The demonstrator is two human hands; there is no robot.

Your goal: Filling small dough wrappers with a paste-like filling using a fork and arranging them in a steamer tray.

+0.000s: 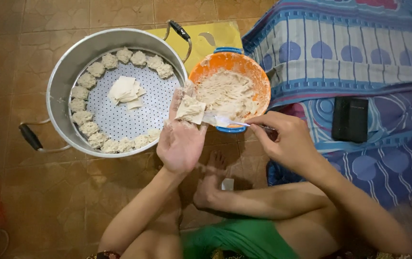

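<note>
Wrapper [190, 109] on left hand [181, 139]; right hand [285, 140] grips spoon [225, 121]

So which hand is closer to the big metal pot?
The left hand. It is right beside the pot, by its near rim, with a wrapper on its fingers. The right hand is farther off, past the orange bowl, holding a spoon.
</note>
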